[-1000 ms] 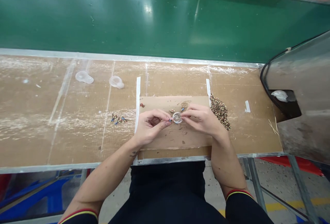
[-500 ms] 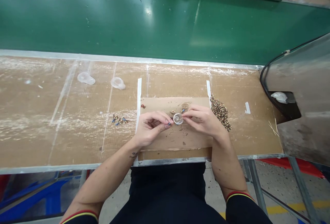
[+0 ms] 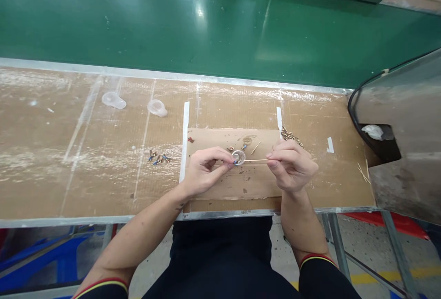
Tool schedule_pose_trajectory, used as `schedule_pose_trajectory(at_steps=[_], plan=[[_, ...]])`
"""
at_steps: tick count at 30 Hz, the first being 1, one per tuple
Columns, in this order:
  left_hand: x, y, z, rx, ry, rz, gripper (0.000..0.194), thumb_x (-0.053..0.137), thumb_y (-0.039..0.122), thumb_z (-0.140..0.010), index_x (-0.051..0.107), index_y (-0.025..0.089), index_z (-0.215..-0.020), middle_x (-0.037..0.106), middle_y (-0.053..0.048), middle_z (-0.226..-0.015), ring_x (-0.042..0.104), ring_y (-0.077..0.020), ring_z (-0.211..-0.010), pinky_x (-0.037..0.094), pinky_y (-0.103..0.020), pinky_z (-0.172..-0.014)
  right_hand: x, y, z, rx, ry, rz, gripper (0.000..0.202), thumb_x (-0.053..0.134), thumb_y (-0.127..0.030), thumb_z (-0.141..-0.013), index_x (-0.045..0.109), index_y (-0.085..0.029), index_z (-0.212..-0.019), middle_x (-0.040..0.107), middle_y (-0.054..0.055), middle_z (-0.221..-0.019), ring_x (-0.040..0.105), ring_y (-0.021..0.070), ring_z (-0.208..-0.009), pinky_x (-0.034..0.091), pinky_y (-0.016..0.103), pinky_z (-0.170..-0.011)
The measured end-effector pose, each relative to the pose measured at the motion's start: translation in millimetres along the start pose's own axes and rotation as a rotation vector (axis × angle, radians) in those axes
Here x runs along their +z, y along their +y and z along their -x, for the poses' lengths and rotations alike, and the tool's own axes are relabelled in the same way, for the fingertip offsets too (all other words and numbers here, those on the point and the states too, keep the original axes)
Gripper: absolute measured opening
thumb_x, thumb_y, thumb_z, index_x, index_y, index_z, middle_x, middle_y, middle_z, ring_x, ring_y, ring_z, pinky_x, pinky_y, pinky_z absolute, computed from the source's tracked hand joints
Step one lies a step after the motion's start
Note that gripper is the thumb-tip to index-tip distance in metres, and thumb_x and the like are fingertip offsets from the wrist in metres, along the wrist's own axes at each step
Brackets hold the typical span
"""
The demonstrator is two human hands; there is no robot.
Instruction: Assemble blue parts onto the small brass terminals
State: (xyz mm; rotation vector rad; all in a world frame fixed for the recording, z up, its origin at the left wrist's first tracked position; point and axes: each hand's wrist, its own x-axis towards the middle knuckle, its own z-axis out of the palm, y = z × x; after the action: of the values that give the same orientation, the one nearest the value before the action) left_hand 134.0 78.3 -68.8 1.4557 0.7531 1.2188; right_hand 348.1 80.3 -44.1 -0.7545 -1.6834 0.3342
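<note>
**Clothing and surface markings of the upper body**

Dark clothing (image 3: 220, 257) over the trunk, near-black with a navy cast, plain across the visible front. Left sleeve (image 3: 108, 291) and right sleeve (image 3: 325, 281), matching in cloth, short, ending near the elbow. Striped trim (image 3: 317, 256) at each hem: red along the outer edge, narrow yellow line just inside. Left forearm (image 3: 148, 232) bare, tapering toward the wrist; small dark marking (image 3: 180, 206) there, too small to read. Left hand (image 3: 208, 170) and right hand (image 3: 292, 166), both bare.

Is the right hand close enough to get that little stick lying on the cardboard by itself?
Probably yes: the little stick lies uncovered near the right hand, with nothing seeming to block the way, though that hand is pinching another thin stick.
</note>
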Motion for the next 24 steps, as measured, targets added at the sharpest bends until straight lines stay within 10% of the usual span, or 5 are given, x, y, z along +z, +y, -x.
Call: schedule_pose_trajectory(at_steps=[24], plan=[[-0.2, -3.4, 2.2, -0.037, 0.001, 0.02, 0.007, 0.073, 0.023, -0.089, 0.076, 0.018, -0.085, 0.078, -0.008, -0.085, 0.075, -0.0169, -0.08, 0.063, -0.027, -0.073, 12.0, -3.7, 1.8, 0.008, -0.057, -0.008, 0.006, 0.068, -0.021, -0.094, 0.072, -0.023, -0.097, 0.07, 0.0, -0.074, 0.06, 0.0126, -0.058, 0.049, 0.028, -0.052]])
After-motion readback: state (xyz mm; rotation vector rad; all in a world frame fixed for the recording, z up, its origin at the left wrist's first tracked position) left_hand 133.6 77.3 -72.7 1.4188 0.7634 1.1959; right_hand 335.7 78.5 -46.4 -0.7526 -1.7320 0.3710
